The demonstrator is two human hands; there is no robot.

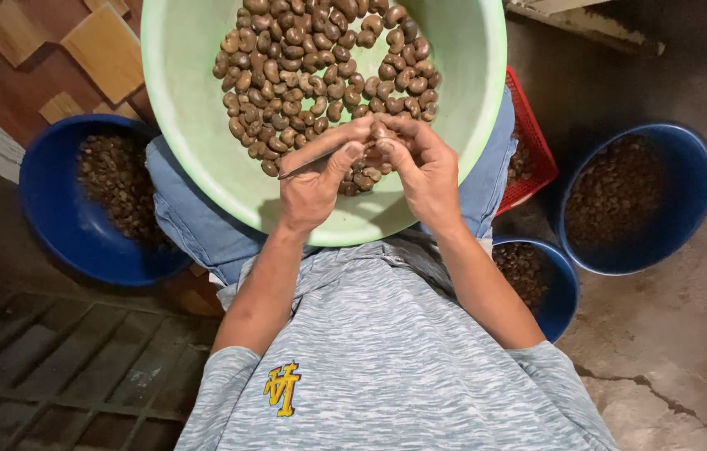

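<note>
Fingers of the left hand (pixel 313 185) pinch a thin metal pick (pixel 308 163) over the green basin (pixel 195 125); the right hand (pixel 427 171) grips, seemingly, one brown nut (pixel 383 132).

The basin (pixel 195 125) was pale green, and the nuts (pixel 320 67) heaped in it were mottled brown. Left of the basin sat a deep blue bowl (pixel 53 225) of dark brown bits. Right of it stood a red mesh basket (pixel 537 150) and two more blue bowls (pixel 696 192). Below the basin, the shirt (pixel 387 367) was heathered grey and white with a yellow emblem (pixel 282 388); the trousers (pixel 195 217) were faded blue.
</note>
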